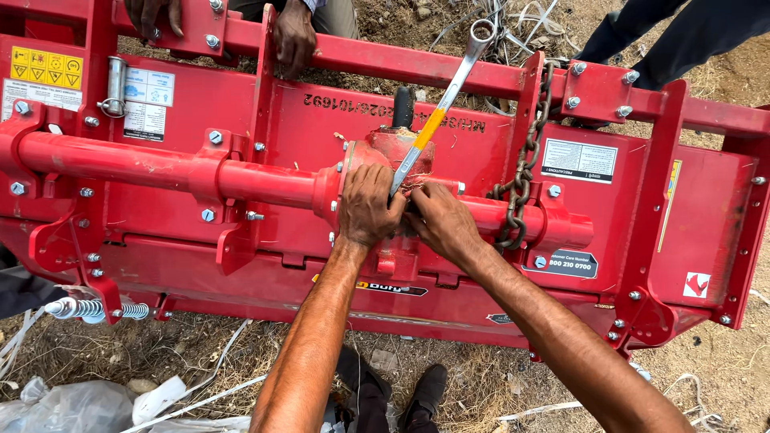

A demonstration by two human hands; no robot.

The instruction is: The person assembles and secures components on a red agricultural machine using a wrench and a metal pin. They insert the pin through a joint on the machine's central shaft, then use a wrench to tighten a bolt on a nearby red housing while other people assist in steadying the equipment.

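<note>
A large red farm machine (241, 104) lies across the view on dry ground. At its middle sits a red gearbox (385, 148) on a red tube (144, 164). My left hand (367, 204) grips the lower end of a long silver spanner (449, 88) with a yellow band; the spanner slants up to the right over the gearbox. My right hand (437, 220) presses against the gearbox beside the left hand, fingers curled at the spanner's lower end. What the spanner's jaw sits on is hidden by my hands.
A steel chain (525, 156) hangs over the frame right of the gearbox. Another person's hands (293, 32) rest on the top bar at the far side; a second person's legs (682, 32) stand top right. Plastic sheeting (72, 405) and a spring (96, 309) lie lower left.
</note>
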